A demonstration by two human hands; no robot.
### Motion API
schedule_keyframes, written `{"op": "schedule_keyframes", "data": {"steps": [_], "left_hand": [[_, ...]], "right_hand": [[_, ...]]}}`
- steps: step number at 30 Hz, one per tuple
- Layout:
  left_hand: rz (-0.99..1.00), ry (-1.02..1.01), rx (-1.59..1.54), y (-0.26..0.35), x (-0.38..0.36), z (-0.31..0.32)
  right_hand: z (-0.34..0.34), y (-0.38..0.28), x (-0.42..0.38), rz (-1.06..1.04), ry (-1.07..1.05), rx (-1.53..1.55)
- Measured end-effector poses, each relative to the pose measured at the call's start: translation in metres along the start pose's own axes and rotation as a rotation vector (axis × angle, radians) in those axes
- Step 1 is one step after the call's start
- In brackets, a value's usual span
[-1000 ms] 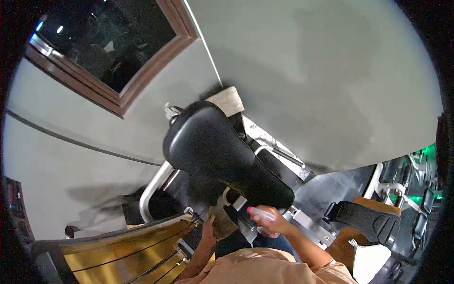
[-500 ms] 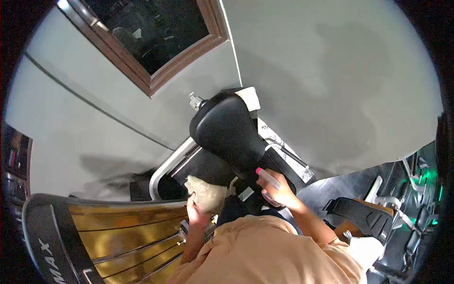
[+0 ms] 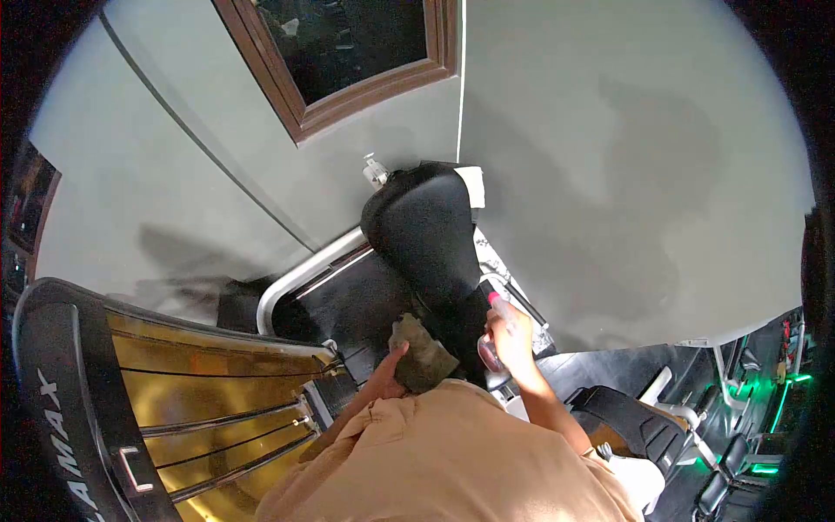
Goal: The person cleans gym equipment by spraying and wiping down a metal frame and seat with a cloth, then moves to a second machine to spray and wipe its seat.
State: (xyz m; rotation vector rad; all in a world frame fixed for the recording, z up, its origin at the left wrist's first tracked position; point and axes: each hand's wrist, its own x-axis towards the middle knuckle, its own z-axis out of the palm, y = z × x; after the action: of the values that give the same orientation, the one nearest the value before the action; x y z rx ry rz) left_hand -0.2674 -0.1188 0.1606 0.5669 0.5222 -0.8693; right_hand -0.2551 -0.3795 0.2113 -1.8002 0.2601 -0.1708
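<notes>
My left hand (image 3: pixel 389 378) is closed on a beige-grey cloth (image 3: pixel 424 355), low in front of my body. My right hand (image 3: pixel 513 337) is wrapped round a clear spray bottle (image 3: pixel 489 355) with a pink tip, and its nozzle end points up and away from me. Beyond both hands stands a black padded seat (image 3: pixel 424 217) of a gym machine. Neither hand touches the top of that pad. A white cloth or paper (image 3: pixel 470 185) lies over its far right corner.
A gym machine with a black frame (image 3: pixel 65 391) and gold panel (image 3: pixel 209 383) stands at left. A silver tube frame (image 3: pixel 300 277) curves beside the pad. Grey walls (image 3: pixel 609 157) and a brown-framed window (image 3: pixel 300 122) close off the far side. Another black pad (image 3: pixel 631 426) is at right.
My left hand has brought the cloth inward to the right, and it now looks darker and in shadow. My right hand with the bottle has shifted slightly up. The camera view has turned.
</notes>
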Motion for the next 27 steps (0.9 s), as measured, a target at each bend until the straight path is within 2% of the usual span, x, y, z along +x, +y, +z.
{"op": "schedule_keyframes", "data": {"steps": [1,3,4,6,7,9,10,11,12,13,14,15,16,17,19,20,22,23,24,25,26,27], "left_hand": [[-0.001,-0.003,0.001,0.000,0.006,-0.015],[0.158,-0.242,0.695,0.000,0.026,-0.063],[0.156,-0.244,0.700,-0.001,0.029,-0.074],[0.343,-0.193,0.755,0.003,0.025,-0.069],[0.338,-0.196,0.763,0.001,0.022,-0.065],[0.131,-0.049,0.093,0.003,-0.007,-0.004],[0.126,-0.049,0.102,0.004,-0.002,-0.014],[0.246,-0.117,0.678,0.004,0.005,-0.035],[0.362,-0.186,1.257,0.003,0.005,-0.041],[0.362,-0.191,1.269,-0.003,0.005,-0.046],[0.265,-0.151,1.081,-0.008,0.004,-0.042],[0.172,-0.111,0.893,-0.011,0.002,-0.039],[0.179,-0.114,0.911,-0.015,-0.003,-0.044],[0.285,-0.098,1.228,-0.020,-0.008,-0.051],[0.513,-0.055,1.852,-0.025,-0.009,-0.059],[0.524,-0.059,1.864,-0.028,-0.005,-0.054],[-0.020,0.062,0.142,-0.042,-0.001,-0.045],[-0.018,0.063,0.152,-0.042,-0.003,-0.053],[0.064,0.039,0.758,-0.039,-0.005,-0.064],[0.146,0.008,1.364,-0.035,-0.005,-0.073],[0.143,0.010,1.375,-0.038,-0.007,-0.068],[0.110,0.022,0.745,-0.046,-0.007,-0.062]], "right_hand": [[-0.001,0.007,0.000,0.030,0.031,0.026],[-0.002,0.007,-0.001,0.023,0.075,0.048],[-0.003,0.006,-0.002,0.019,0.116,0.071],[-0.007,0.010,-0.005,0.025,0.113,0.075],[-0.010,0.013,-0.006,0.032,0.104,0.075],[-0.017,0.016,-0.009,0.002,0.088,0.003],[-0.021,0.017,-0.011,-0.027,0.062,-0.074],[-0.023,0.022,-0.012,-0.026,0.071,-0.070],[-0.025,0.028,-0.013,-0.170,0.088,-0.144],[-0.026,0.033,-0.013,-0.316,0.107,-0.218],[-0.026,0.027,-0.013,-0.326,0.119,-0.210],[-0.026,0.016,-0.016,-0.166,0.133,-0.073],[-0.025,0.011,-0.020,-0.004,0.143,0.067],[-0.027,0.024,-0.020,-0.094,0.115,0.043],[-0.029,0.017,-0.026,-0.070,0.096,0.066],[-0.032,0.014,-0.029,-0.031,0.062,0.079],[-0.035,0.014,-0.034,-0.060,0.066,0.036],[-0.036,0.016,-0.036,0.005,0.048,0.083],[-0.036,0.017,-0.038,0.072,0.029,0.131],[-0.040,0.016,-0.041,0.016,-0.009,0.114],[-0.040,0.018,-0.043,0.017,-0.003,0.123],[-0.039,0.020,-0.045,0.028,-0.040,0.128]]}}
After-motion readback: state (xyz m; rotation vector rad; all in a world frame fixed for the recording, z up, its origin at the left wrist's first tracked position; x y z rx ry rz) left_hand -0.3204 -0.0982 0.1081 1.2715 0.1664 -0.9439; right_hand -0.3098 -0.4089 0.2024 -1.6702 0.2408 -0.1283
